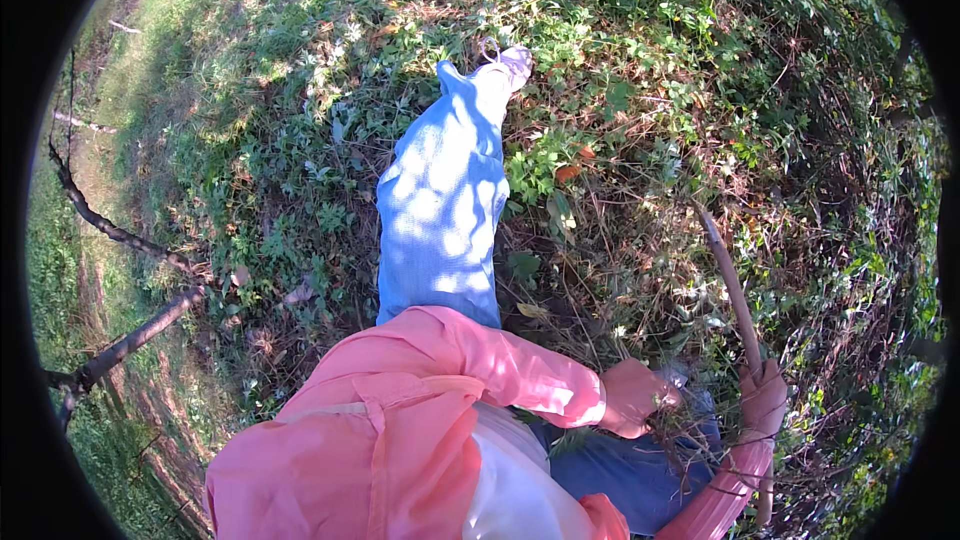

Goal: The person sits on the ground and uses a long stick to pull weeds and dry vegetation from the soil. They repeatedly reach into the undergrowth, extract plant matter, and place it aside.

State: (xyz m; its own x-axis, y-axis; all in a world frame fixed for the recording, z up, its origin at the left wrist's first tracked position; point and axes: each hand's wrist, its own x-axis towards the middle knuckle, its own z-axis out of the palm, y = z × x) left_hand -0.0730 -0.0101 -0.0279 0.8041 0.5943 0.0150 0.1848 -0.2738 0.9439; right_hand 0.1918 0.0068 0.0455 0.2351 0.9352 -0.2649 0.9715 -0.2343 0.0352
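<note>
My right hand (pixel 763 399) is closed around a long, bare wooden stick (pixel 729 277), which runs from the undergrowth above the fist to below the wrist. My left hand (pixel 634 397) reaches across my body in a pink sleeve, its fingers curled on a tangle of thin dry stems (pixel 679 439). The stems spread over my bent leg in dark blue jeans (pixel 630 472). Beside the left fingertips is a small greyish patch, too unclear to name. My other leg (pixel 442 202) stretches forward in sunlit blue denim, ending in a pale shoe (pixel 516 66).
Low leafy weeds (pixel 322 150) and dry grass cover the ground around me. Denser, shaded brush (pixel 862 277) rises at the right. A dark fallen branch (pixel 124 236) and a thicker one (pixel 139 334) lie at the left. Orange dead leaves (pixel 568 172) rest near my outstretched leg.
</note>
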